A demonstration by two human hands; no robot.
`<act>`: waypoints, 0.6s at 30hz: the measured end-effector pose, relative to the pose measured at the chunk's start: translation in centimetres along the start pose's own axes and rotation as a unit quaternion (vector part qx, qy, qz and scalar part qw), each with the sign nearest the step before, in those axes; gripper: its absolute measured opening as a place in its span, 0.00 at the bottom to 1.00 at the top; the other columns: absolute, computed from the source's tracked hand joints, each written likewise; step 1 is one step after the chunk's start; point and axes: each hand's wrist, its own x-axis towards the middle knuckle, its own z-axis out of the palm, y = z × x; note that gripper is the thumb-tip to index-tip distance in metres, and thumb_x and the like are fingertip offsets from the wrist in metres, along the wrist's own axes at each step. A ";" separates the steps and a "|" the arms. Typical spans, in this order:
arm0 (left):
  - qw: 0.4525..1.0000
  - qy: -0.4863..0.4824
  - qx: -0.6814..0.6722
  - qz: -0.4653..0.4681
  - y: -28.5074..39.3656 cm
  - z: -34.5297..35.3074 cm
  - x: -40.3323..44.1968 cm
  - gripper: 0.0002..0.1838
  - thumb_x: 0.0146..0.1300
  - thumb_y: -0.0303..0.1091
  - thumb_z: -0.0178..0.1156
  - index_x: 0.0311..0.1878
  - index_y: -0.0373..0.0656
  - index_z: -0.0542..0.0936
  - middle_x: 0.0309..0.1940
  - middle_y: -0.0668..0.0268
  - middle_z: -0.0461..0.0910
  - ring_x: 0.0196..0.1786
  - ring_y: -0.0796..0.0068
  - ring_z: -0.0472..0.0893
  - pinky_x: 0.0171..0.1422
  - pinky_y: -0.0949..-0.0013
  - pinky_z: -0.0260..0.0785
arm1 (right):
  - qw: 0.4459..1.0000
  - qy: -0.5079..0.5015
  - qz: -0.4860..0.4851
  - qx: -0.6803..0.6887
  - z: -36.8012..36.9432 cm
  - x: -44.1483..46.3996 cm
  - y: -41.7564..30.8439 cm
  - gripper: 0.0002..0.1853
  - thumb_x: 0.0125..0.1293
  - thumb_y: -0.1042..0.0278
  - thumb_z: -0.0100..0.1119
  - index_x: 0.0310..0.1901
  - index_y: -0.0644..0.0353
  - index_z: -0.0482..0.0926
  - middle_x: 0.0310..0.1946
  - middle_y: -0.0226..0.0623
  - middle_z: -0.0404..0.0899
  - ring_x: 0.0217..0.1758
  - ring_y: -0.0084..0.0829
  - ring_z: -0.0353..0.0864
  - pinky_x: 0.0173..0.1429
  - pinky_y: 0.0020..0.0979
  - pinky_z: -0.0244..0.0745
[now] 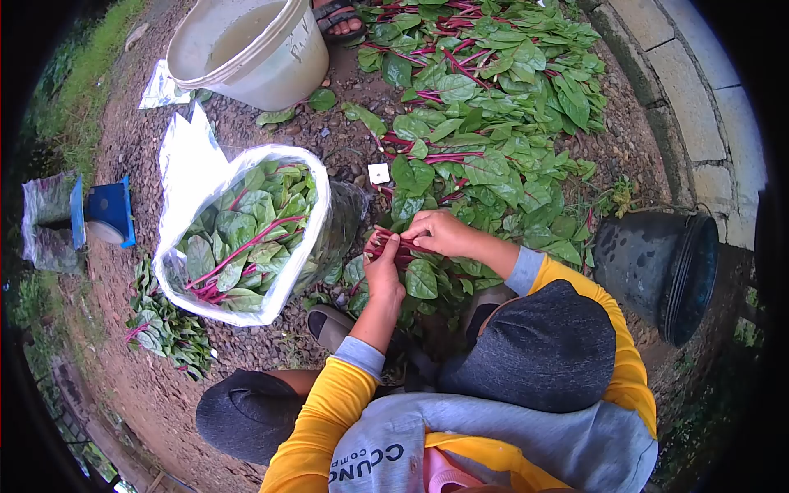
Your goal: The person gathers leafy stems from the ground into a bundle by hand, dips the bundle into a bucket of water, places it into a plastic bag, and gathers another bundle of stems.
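My left hand [383, 273] is closed around the red stems of a small bunch of Malabar spinach [422, 279], its green leaves hanging below my right wrist. With fingers pinched, my right hand [441, 232] grips the same stems from the other side. Beyond my hands spreads a large pile of red-stemmed Malabar spinach [501, 164] on the ground. To the left of my hands stands an open clear plastic bag [323, 193] with its rim folded out, filled with leaves and red stems. The exact spot where my fingertips meet the stems is partly hidden.
At the upper left stands a whitish bucket [283, 66] with water in it, near another person's sandaled foot [339, 18]. A dark bucket [649, 267] lies tipped at the right. More leaves [168, 329] lie left of the bag. A concrete block edge [686, 99] curves along the right.
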 end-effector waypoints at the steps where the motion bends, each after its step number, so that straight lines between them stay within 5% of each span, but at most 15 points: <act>1: 1.000 0.002 0.003 -0.006 0.1 -0.1 0.0 0.08 0.58 0.26 0.62 0.39 0.46 0.75 0.34 0.69 0.79 0.36 0.76 0.79 0.42 0.70 0.73 | 1.000 -0.020 0.002 0.005 -0.2 0.2 0.0 0.13 0.52 0.74 0.62 0.42 0.57 0.83 0.34 0.37 0.80 0.39 0.36 0.80 0.45 0.33 0.74; 7: 0.999 -0.026 -0.002 -0.023 0.1 -0.4 0.8 0.08 0.56 0.23 0.63 0.38 0.45 0.76 0.33 0.71 0.78 0.34 0.78 0.78 0.40 0.72 0.72 | 0.991 -0.134 0.014 -0.006 -3.3 1.0 -0.5 0.14 0.55 0.70 0.62 0.44 0.55 0.83 0.37 0.35 0.81 0.40 0.34 0.81 0.47 0.34 0.74; 11: 1.000 -0.022 0.004 -0.003 0.2 -0.1 0.7 0.08 0.56 0.23 0.64 0.37 0.45 0.76 0.32 0.72 0.78 0.34 0.80 0.77 0.41 0.73 0.71 | 0.996 0.049 0.079 0.004 -5.8 0.9 0.9 0.10 0.51 0.71 0.65 0.37 0.57 0.83 0.34 0.37 0.81 0.38 0.34 0.80 0.46 0.35 0.74; 14: 1.000 -0.025 0.005 0.004 0.2 -0.3 0.8 0.08 0.56 0.23 0.64 0.37 0.45 0.76 0.32 0.73 0.78 0.35 0.80 0.77 0.42 0.73 0.71 | 0.935 0.127 0.080 -0.323 -7.5 -0.3 3.6 0.10 0.47 0.74 0.66 0.34 0.54 0.81 0.34 0.35 0.74 0.44 0.39 0.74 0.47 0.39 0.72; 18: 0.999 -0.028 0.015 0.020 0.1 -0.2 0.7 0.06 0.57 0.24 0.63 0.36 0.45 0.77 0.32 0.71 0.80 0.35 0.77 0.79 0.43 0.70 0.73 | 0.911 0.139 0.064 -0.382 -7.8 -1.0 5.9 0.10 0.46 0.72 0.67 0.33 0.54 0.81 0.32 0.33 0.72 0.42 0.37 0.73 0.45 0.37 0.72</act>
